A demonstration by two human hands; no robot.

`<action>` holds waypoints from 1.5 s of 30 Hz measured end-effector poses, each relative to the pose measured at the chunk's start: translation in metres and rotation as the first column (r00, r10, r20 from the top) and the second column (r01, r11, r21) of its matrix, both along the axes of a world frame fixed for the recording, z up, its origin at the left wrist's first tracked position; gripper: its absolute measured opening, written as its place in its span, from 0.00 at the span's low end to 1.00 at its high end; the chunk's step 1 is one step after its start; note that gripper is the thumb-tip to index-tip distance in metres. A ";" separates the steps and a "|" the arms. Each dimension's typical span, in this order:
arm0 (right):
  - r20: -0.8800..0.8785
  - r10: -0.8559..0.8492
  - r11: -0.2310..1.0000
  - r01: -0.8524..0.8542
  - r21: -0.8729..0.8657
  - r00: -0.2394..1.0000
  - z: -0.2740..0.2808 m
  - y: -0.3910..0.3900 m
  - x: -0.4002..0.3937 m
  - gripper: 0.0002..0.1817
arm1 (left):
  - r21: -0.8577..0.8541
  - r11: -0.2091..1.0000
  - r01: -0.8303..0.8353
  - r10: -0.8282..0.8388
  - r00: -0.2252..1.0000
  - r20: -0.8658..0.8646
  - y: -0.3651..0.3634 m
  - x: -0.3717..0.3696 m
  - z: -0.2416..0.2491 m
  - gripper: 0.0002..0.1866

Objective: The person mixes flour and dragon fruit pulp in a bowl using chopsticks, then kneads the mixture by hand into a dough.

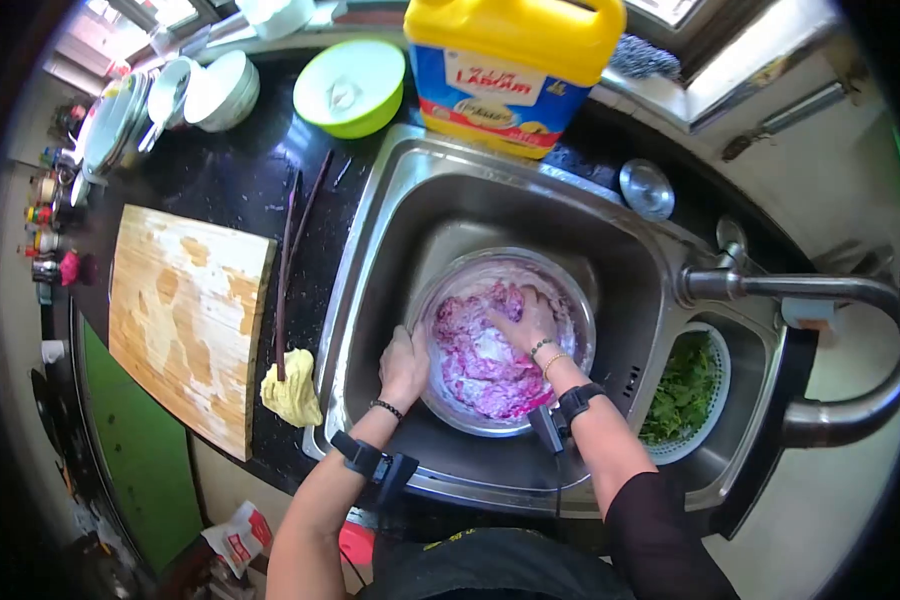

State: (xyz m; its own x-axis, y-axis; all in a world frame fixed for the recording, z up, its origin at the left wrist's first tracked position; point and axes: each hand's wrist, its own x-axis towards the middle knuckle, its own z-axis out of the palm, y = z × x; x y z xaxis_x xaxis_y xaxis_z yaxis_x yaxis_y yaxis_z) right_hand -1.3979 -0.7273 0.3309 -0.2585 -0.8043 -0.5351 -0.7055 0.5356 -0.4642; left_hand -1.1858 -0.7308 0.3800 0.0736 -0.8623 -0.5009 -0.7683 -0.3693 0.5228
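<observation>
A metal bowl [582,370] stands in the larger sink basin, holding a crumbly purple-and-white dough mixture [480,365] that looks floury. My left hand [405,368] grips the bowl's left rim, fingers along its outside. Inside the bowl, my right hand [527,320] rests on the mixture with thumb and fingers spread. Its fingertips are partly hidden in the dough. Both wrists carry black straps and beaded bracelets.
Beside the basin [380,220] lie a wooden cutting board [185,320], two dark sticks [288,260] and a yellow lump [291,390]. Behind stand a green bowl [350,88] and a yellow jug [500,75]. Leafy greens [682,390] fill a colander under the faucet [810,287].
</observation>
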 end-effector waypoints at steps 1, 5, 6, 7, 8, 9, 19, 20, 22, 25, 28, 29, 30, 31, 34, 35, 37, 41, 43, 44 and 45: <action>-0.011 0.040 0.999 -0.041 -0.032 0.999 -0.004 0.000 0.002 0.44 | -0.059 0.998 -0.007 0.004 0.999 -0.049 0.001 0.002 -0.008 0.23; 0.117 0.243 0.970 -0.239 -0.050 0.963 -0.004 -0.001 0.009 0.33 | -0.025 0.998 -0.054 0.053 0.998 -0.029 -0.001 0.002 -0.011 0.24; 0.117 0.253 0.967 -0.249 -0.051 0.960 -0.001 0.001 0.012 0.33 | -0.026 0.998 -0.064 0.063 0.998 -0.028 -0.002 0.003 -0.009 0.24; 0.142 0.352 0.933 -0.334 -0.131 0.925 0.001 0.006 0.013 0.31 | -0.019 0.999 -0.045 0.044 0.999 -0.019 -0.003 0.004 -0.008 0.24; 0.161 0.445 0.888 -0.412 -0.204 0.881 0.003 0.015 0.014 0.29 | -0.002 1.000 -0.025 0.025 1.000 -0.012 -0.001 0.004 -0.008 0.24; 0.143 0.470 0.867 -0.425 -0.260 0.871 0.016 0.025 0.018 0.23 | 0.021 0.999 -0.032 0.033 0.999 -0.035 -0.001 0.005 -0.008 0.26; -0.341 0.672 0.592 -0.753 -0.287 0.658 0.047 0.084 0.047 0.15 | 0.067 0.998 -0.007 0.007 1.000 0.003 -0.004 0.002 -0.009 0.24; -0.363 0.691 0.557 -0.780 -0.285 0.626 0.037 0.084 0.048 0.14 | 0.074 0.997 -0.001 0.001 1.000 0.004 -0.004 0.001 -0.008 0.24; -0.389 0.705 0.520 -0.805 -0.286 0.594 0.019 0.078 0.047 0.13 | 0.121 0.992 0.037 -0.039 0.999 0.012 -0.005 -0.002 -0.006 0.23; -0.350 0.726 0.548 -0.806 -0.226 0.592 -0.003 0.072 0.047 0.09 | 0.138 0.990 0.022 -0.021 1.000 -0.008 -0.004 -0.003 0.002 0.21; -0.392 0.741 0.554 -0.826 -0.105 0.546 -0.016 0.060 0.049 0.09 | 0.160 0.987 0.013 -0.010 1.000 -0.019 -0.006 -0.002 0.006 0.18; -0.373 0.747 0.559 -0.824 -0.094 0.550 -0.019 0.055 0.048 0.08 | 0.140 0.990 0.010 -0.006 1.000 -0.029 -0.004 -0.002 0.004 0.18; -0.366 0.752 0.554 -0.827 -0.098 0.548 -0.022 0.048 0.048 0.08 | 0.117 0.993 0.007 -0.002 0.999 -0.037 -0.004 -0.002 0.003 0.18; -0.327 0.740 0.585 -0.802 -0.118 0.588 -0.025 0.044 0.048 0.08 | 0.104 0.995 0.004 0.000 0.999 -0.046 -0.004 -0.002 0.003 0.16; -0.291 0.696 0.630 -0.752 -0.191 0.657 -0.034 0.033 0.048 0.10 | 0.128 0.990 0.057 -0.052 0.998 -0.039 -0.004 0.000 -0.001 0.15; -0.258 0.675 0.677 -0.719 -0.155 0.691 -0.034 0.027 0.049 0.12 | 0.125 0.991 0.047 -0.044 0.998 -0.033 -0.003 0.001 -0.001 0.15; -0.235 0.649 0.733 -0.677 -0.061 0.724 -0.035 0.014 0.048 0.18 | 0.129 0.988 0.084 -0.080 0.996 -0.032 -0.006 0.001 0.003 0.15; -0.244 0.571 0.767 -0.615 -0.181 0.784 -0.035 0.008 0.047 0.18 | -0.019 0.995 0.102 -0.102 0.994 -0.035 0.000 0.005 -0.001 0.16; -0.099 0.551 0.812 -0.560 -0.164 0.828 -0.026 0.014 0.040 0.25 | -0.055 0.993 0.109 -0.111 0.993 -0.042 -0.001 0.007 -0.005 0.16; -0.106 0.557 0.808 -0.567 -0.159 0.823 -0.020 0.022 0.029 0.25 | -0.064 0.991 0.118 -0.121 0.991 -0.054 0.002 0.006 -0.010 0.16; -0.094 0.580 0.765 -0.581 -0.277 0.809 0.004 0.024 0.024 0.30 | -0.062 0.992 0.107 -0.111 0.992 -0.062 0.002 0.005 -0.008 0.16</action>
